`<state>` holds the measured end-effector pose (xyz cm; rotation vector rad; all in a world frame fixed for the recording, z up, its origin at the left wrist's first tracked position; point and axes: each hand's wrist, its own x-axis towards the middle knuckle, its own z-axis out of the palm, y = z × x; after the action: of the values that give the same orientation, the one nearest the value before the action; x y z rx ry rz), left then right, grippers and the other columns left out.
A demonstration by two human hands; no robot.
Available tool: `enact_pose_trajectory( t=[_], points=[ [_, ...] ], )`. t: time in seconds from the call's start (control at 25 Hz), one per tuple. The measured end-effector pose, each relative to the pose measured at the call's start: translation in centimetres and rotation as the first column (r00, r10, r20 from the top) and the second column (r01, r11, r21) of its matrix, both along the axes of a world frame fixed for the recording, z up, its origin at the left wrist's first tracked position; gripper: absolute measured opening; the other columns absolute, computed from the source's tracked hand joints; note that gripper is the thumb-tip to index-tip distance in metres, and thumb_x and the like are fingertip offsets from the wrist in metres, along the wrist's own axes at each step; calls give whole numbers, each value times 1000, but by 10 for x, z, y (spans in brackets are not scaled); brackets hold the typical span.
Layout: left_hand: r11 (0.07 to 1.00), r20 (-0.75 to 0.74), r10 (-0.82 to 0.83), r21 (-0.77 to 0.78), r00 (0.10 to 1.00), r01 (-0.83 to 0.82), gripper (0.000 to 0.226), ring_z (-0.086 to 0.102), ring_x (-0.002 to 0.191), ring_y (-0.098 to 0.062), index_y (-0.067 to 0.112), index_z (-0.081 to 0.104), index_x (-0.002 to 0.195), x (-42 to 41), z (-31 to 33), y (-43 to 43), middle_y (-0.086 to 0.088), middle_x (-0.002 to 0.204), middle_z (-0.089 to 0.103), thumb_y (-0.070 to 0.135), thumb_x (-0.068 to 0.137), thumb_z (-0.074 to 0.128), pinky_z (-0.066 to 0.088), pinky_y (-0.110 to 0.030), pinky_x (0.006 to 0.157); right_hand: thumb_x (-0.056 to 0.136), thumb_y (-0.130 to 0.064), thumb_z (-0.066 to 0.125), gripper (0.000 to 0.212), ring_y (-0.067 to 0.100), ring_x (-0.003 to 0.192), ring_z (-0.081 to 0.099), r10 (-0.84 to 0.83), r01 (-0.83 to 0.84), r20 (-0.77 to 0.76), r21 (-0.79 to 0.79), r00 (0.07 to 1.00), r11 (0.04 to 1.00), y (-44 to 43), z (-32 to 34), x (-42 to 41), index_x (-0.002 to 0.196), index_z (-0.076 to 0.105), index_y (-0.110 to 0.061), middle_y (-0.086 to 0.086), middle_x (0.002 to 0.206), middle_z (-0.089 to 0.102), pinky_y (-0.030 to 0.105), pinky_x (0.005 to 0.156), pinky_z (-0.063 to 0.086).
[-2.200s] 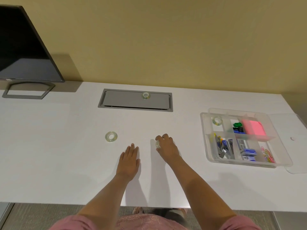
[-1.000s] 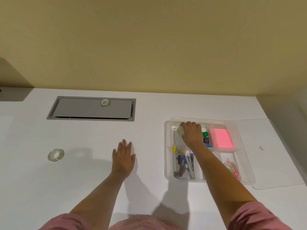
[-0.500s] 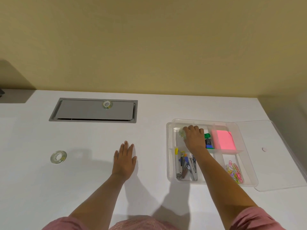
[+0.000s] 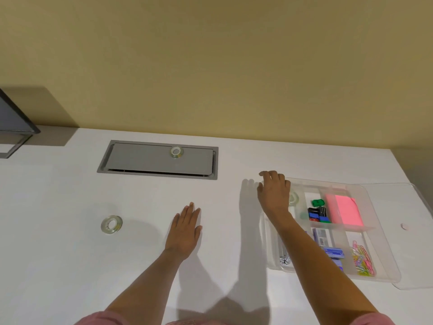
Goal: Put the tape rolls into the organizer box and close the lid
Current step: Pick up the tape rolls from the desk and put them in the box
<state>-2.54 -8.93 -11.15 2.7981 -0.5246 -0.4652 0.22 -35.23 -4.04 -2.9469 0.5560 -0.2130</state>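
Observation:
A clear organizer box sits at the right of the white desk, its clear lid lying open to the right. Tape shows in the box's far-left compartment, partly hidden by my right hand. That hand hovers over the box's left rim, fingers spread, holding nothing. One clear tape roll lies on the desk at the left. Another tape roll rests on the grey cable hatch. My left hand lies flat on the desk, fingers together.
A monitor stands at the far left edge. The box also holds pink sticky notes, binder clips, staples and coloured paper clips. A yellow wall runs behind the desk.
My right hand carried a tape roll from the desk into the box's far-left compartment, let it go, and has now lifted out and moved left. My left hand stayed flat.

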Motion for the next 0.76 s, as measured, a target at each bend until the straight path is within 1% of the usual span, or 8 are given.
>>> enact_pose_trajectory(
  t=[0.12,0.28,0.44,0.56,0.68,0.76],
  points=[
    [1000,6,-16,-19,1000,16,54,-3,151,-17,20,6,154,17,-1,20,-2,163,-6,33,105,23,1,-33,124,87,-8,58,30,31,106,57,43,-43,-18,15,999,999,34,-4,22,116,62,-13,10,115,65,40,87,41],
    [1000,35,-25,4,999,25,54,-5,151,-18,20,3,154,45,-4,46,-2,163,-7,35,105,21,-1,-33,124,90,-10,55,31,28,108,56,59,-57,-73,28,996,998,67,-16,45,120,60,-14,7,119,63,36,87,41],
    [1000,60,-25,-12,998,25,54,-3,151,-20,20,7,154,75,-10,61,-2,163,-4,35,105,23,-1,-34,124,93,-14,51,31,24,111,54,87,-85,-118,24,989,996,93,-29,70,124,56,-16,5,122,60,32,90,41],
    [1000,90,-10,1,996,10,54,-3,151,-19,20,7,154,95,-17,69,-2,163,-4,36,104,22,-1,-35,123,94,-14,47,33,25,112,52,122,-115,-144,55,982,992,113,-34,92,126,53,-16,6,125,58,32,91,40],
    [998,109,39,-55,993,-33,56,0,151,-20,18,11,153,114,-22,72,-3,163,2,36,104,29,0,-36,123,95,-15,46,34,25,116,50,169,-154,-159,102,973,983,133,-39,117,129,51,-16,6,129,55,32,95,40],
    [996,121,67,-67,990,-59,57,-3,150,-18,17,10,153,124,-27,73,-3,163,3,37,103,30,-1,-36,122,95,-17,47,36,24,120,49,198,-180,-157,125,967,976,143,-41,134,131,49,-16,6,132,54,32,101,40]
  ],
)
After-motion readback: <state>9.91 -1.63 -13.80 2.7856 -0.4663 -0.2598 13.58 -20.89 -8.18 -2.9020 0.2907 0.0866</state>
